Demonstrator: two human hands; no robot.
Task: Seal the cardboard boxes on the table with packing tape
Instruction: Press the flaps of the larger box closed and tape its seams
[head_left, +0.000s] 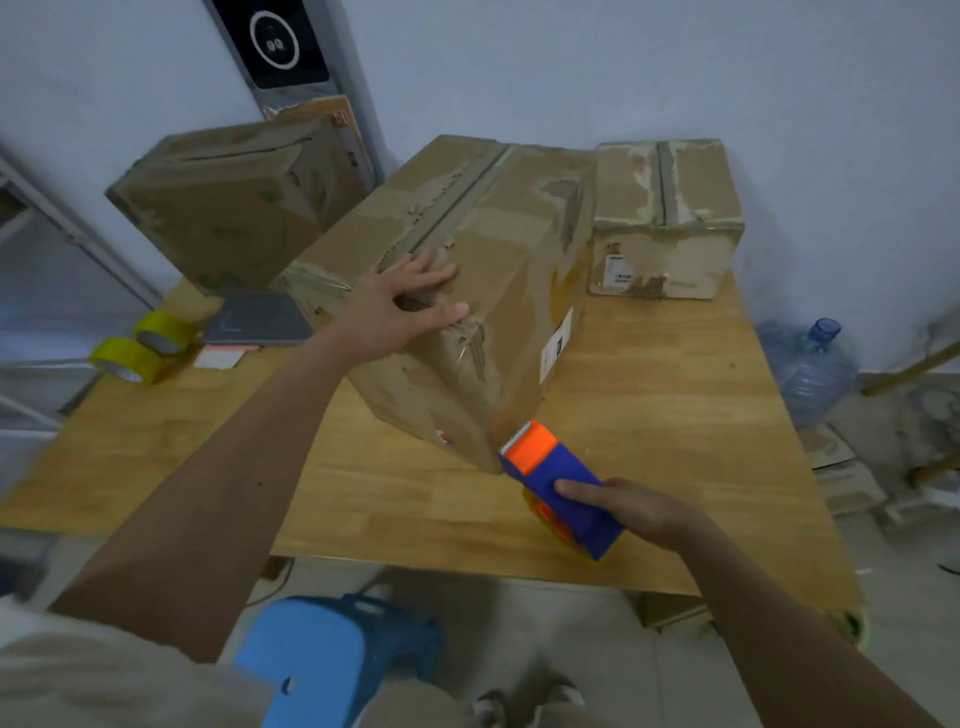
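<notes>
I see my left grip (400, 306) spread flat on the centre box (457, 291); my right grip (631, 506) clasps the dispenser (563, 491) at lower right. White labels (556, 345) too blurred to read.

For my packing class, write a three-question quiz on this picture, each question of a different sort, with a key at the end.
1. True or false: the left hand lies flat on top of the big box.
2. Which hand holds the tape dispenser? A left, B right, C neither.
3. Fill in: the two yellow tape rolls sit at the table's ____ edge, as the person sees it.

Key: 1 true; 2 B; 3 left.
</notes>
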